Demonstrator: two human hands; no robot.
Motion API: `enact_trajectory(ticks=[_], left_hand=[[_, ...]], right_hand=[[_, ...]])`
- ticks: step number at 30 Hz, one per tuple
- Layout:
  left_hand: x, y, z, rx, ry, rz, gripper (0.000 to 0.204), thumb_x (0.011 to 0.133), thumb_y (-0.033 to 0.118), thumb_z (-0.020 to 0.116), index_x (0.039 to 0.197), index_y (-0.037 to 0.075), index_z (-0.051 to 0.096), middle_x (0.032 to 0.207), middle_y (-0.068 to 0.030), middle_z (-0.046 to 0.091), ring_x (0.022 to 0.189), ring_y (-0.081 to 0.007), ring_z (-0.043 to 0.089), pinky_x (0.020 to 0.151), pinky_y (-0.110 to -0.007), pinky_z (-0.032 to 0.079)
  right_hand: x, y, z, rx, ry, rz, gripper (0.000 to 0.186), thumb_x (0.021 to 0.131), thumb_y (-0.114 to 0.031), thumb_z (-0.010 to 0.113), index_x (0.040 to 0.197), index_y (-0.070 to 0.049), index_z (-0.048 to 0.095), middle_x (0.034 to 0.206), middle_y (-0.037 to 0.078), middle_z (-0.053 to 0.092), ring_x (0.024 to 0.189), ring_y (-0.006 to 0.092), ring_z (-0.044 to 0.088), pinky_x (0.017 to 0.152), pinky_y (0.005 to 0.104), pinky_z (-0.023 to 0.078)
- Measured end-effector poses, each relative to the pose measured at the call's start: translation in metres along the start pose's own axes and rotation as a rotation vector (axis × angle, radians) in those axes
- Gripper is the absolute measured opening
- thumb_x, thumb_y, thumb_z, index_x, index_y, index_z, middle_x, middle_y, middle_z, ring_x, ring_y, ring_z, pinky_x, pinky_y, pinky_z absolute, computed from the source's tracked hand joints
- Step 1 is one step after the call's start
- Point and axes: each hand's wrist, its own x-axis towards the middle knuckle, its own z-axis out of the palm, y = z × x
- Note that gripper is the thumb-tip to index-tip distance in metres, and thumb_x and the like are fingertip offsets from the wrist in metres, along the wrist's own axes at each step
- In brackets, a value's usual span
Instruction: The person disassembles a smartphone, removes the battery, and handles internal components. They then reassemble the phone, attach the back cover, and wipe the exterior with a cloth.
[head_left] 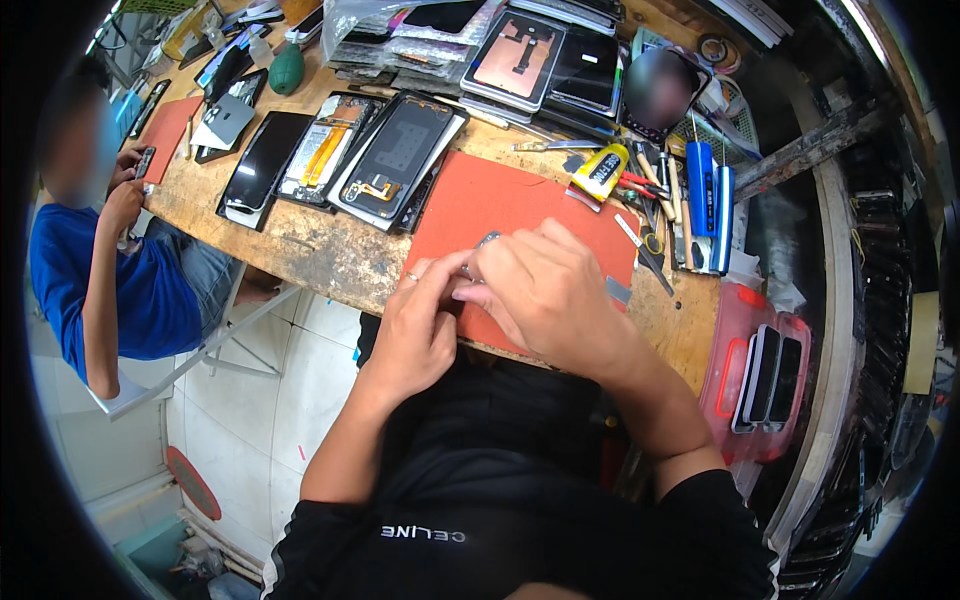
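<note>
We see a rough wooden counter (pixel 330 265), a matt mat (pixel 490 190), a glossy phone (pixel 268 158) and smooth floor tiles (pixel 240 410).

A black short-sleeved top (pixel 480 500) bears small white lettering (pixel 423 533) across its front and white trim (pixel 270 572) at both sleeves (pixel 715 505), and a thin gold-toned ring (pixel 411 276) circles a finger of the left hand (pixel 408 330).

There is room over the back part of the red mat (pixel 485 190), behind the left hand (pixel 412 325) and right hand (pixel 548 290). Left of it, the bench (pixel 325 255) is bare along its front edge. Big phone parts (pixel 395 155) block the mat's left side. A yellow tube (pixel 600 173) sits at its back right corner, with scissors (pixel 656 263) by its right edge.
</note>
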Motion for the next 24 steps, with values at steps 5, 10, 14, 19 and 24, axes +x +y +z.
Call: enact_trajectory(ticks=[5, 10, 14, 19, 24], left_hand=[[0.002, -0.002, 0.0, -0.144, -0.027, -0.044, 0.066, 0.077, -0.019, 0.05, 0.14, -0.002, 0.059, 0.111, -0.021, 0.07, 0.106, -0.0419, 0.067, 0.096, -0.047, 0.053], [0.002, -0.004, 0.001, -0.005, -0.017, -0.014, 0.066, 0.077, -0.018, 0.051, 0.14, -0.002, 0.059, 0.111, -0.0205, 0.07, 0.105, -0.0403, 0.068, 0.094, -0.046, 0.054], [0.001, -0.003, 0.002, -0.052, 0.004, -0.005, 0.065, 0.077, -0.018, 0.051, 0.139, -0.001, 0.061, 0.108, -0.0215, 0.069, 0.104, -0.0408, 0.067, 0.094, -0.046, 0.054], [0.003, 0.0, 0.003, -0.027, 0.027, 0.022, 0.064, 0.076, -0.018, 0.051, 0.136, -0.001, 0.063, 0.107, -0.0223, 0.068, 0.103, -0.0417, 0.067, 0.093, -0.046, 0.054], [-0.004, 0.003, 0.002, -0.026, 0.007, -0.017, 0.064, 0.075, -0.018, 0.051, 0.136, -0.001, 0.063, 0.108, -0.0223, 0.069, 0.102, -0.0421, 0.067, 0.093, -0.047, 0.055]], right_hand=[[-0.003, 0.0, -0.004, -0.036, -0.035, -0.022, 0.031, 0.088, -0.01, 0.068, 0.118, -0.001, 0.063, 0.098, 0.01, 0.065, 0.09, 0.0283, 0.065, 0.077, 0.0393, 0.045], [-0.004, -0.003, -0.003, 0.03, -0.012, -0.002, 0.028, 0.088, -0.012, 0.07, 0.114, -0.003, 0.063, 0.096, 0.009, 0.066, 0.089, 0.0279, 0.065, 0.079, 0.0402, 0.045], [-0.005, -0.004, -0.002, -0.04, -0.001, 0.032, 0.026, 0.087, -0.013, 0.072, 0.11, -0.004, 0.062, 0.097, 0.009, 0.066, 0.091, 0.0277, 0.066, 0.079, 0.0407, 0.045], [-0.006, -0.004, -0.002, 0.001, -0.008, -0.01, 0.032, 0.085, -0.011, 0.074, 0.113, -0.003, 0.062, 0.097, 0.008, 0.066, 0.09, 0.0279, 0.066, 0.081, 0.0409, 0.046], [-0.008, -0.009, -0.004, 0.02, -0.017, -0.012, 0.032, 0.085, -0.009, 0.072, 0.115, -0.003, 0.064, 0.098, 0.009, 0.066, 0.092, 0.0267, 0.066, 0.082, 0.0405, 0.046]])
